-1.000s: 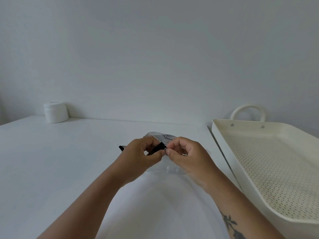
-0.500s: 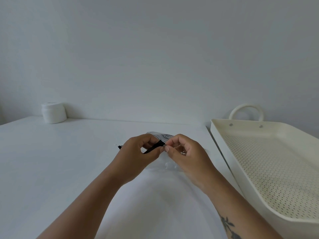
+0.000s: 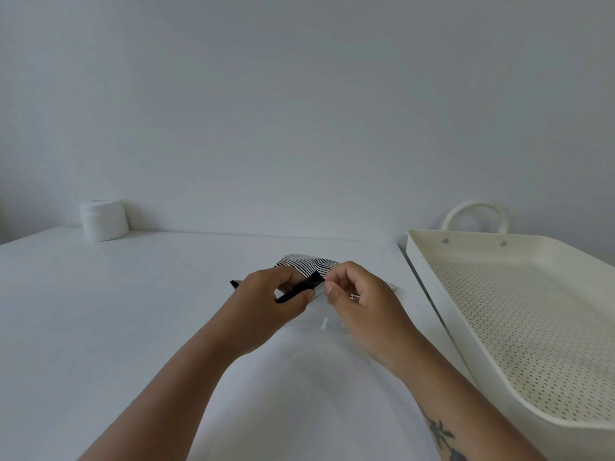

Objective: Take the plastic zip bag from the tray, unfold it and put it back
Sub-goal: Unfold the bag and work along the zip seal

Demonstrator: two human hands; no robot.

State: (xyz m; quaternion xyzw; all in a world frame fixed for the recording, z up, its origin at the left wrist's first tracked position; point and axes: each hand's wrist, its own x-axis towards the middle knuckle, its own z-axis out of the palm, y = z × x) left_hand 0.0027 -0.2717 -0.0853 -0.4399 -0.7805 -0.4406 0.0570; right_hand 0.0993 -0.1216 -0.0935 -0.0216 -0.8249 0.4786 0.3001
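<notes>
Plainly, the plastic zip bag was out of the tray and sat between both hands above the white desk, near its middle and left of the tray's long near wall. The left hand pinched the dark zip strip between thumb and forefinger, its fingers closed on that strip, while the right hand had its fingers closed on the clear edge just beside the strip's right end. The two thumb tips nearly met, so the grips were close together at one spot on the bag. The strip's long axis ran roughly left to right and slightly away from the person, with a short dark end showing past the left hand's knuckles. A striped panel of the bag rose folded behind the fingers, on the far side, and a clear, crumpled part lay nearer the person under the right hand. Judging from this, the fold still had to be opened, and the coming move turned on drawing the hands apart along the strip's axis, the right hand being the nearer to the tray for the return. A white jar stood well apart at the desk's far left.
</notes>
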